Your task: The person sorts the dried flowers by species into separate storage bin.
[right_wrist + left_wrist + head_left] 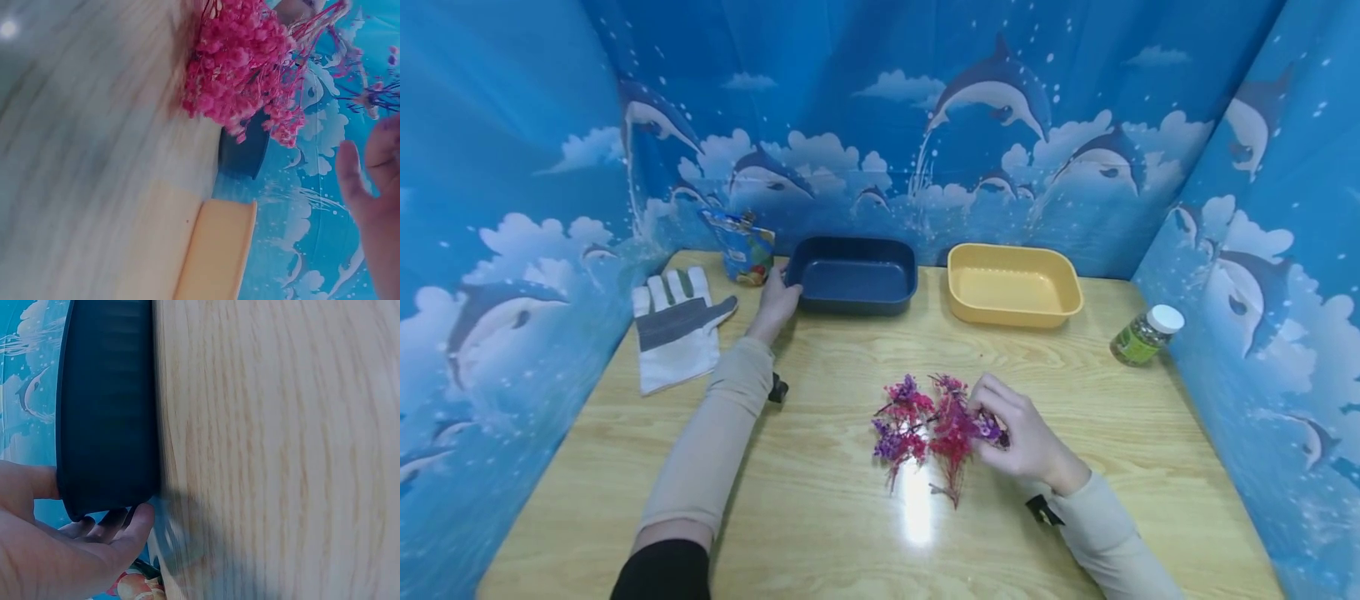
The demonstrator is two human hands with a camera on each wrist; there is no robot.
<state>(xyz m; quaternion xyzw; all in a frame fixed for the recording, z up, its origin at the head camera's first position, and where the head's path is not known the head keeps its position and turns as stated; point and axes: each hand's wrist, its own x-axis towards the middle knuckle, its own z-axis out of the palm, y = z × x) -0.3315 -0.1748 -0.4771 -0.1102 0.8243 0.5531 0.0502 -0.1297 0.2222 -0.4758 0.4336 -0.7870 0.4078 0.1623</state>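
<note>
My left hand (777, 305) grips the left end of a dark blue rectangular bin (853, 306). In the left wrist view, the thumb lies at the bin's rim and the fingers curl against its end wall. Pink and purple dried flowers (951, 446) lie in two bunches on the table's middle. Over the right bunch, my right hand (1018, 429) has its fingers curled about a purple flower sprig (988, 427). In the right wrist view, purple blossoms (372, 97) show beyond the fingers; the exact contact is hidden.
A yellow bin (1015, 318) stands right of the blue one. At the far left are a white-and-grey work glove (677, 329) and a blue pouch (745, 250). A white-lidded jar (1142, 337) stands by the right edge. Dolphin-printed curtains (850, 100) enclose the wooden table (820, 500).
</note>
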